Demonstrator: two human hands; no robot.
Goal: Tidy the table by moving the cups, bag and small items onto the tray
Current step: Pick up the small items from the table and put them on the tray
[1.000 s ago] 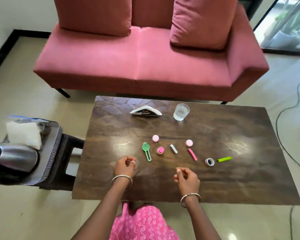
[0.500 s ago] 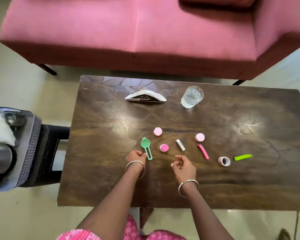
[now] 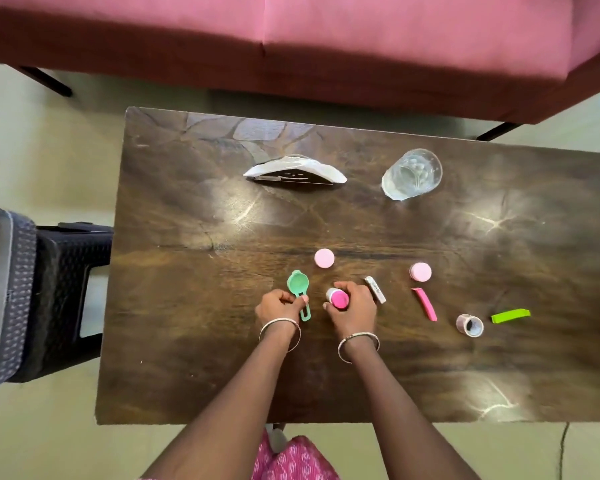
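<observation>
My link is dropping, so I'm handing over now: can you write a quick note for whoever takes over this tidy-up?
The left hand pinches the handle of the green plastic scoop. The right hand grips the small jar with a bright pink lid.
On the dark wooden table, not held: clear glass cup, white crumpled bag, pale pink round cap, pale pink lidded pot, silver stick, pink clip, green clip, tape roll.
Done: none of these is on the grey tray at far left.
Left: carry all of them over.
</observation>
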